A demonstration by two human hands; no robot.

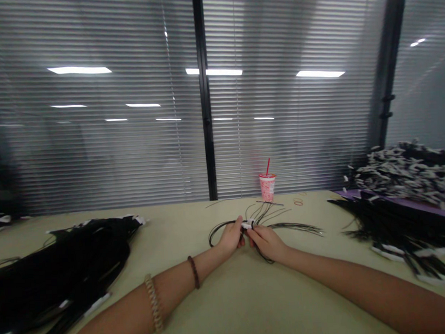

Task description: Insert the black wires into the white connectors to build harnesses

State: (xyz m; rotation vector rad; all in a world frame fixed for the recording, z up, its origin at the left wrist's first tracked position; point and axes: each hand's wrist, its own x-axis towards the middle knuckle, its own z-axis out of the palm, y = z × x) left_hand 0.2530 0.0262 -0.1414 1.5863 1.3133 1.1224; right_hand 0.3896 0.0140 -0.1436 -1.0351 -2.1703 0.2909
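- Bundle of thin, flexible black wire-like strands (295,227) in both hands, around mid-table, just above or on the surface; cannot tell which.
- Small white piece (247,225) on the bundle, in the gap between the two hands; its exact shape too small to read.
- Left hand (231,236): fingers closed on the bundle, thumb pointing up beside the white piece. Strands curve in a loop out to the left of this hand.
- Right hand (268,241): thumb and fingers pinching at the white piece and the strands next to it; fingertips partly hidden. Loose strands fan out beyond it, up and to the right; another curve hangs below.
- Left arm wears a dark brown beaded bracelet (193,272) near the wrist and a pale coiled band (153,303) further up.
- Table: broad, smooth, pale yellow-green top (227,303).
- Far edge: pink-and-white patterned cup with a red straw (267,187); thin orange-tan rubber-band-like loops (298,202) to its right.
- Left side: large heap of black strands with white ends (83,259).
- Right side: high mound of black strands with many white ends (412,172), purple sheet (380,196) showing beneath.
- Behind: grey horizontal slatted blinds (134,155), split by a black upright frame bar (205,114).
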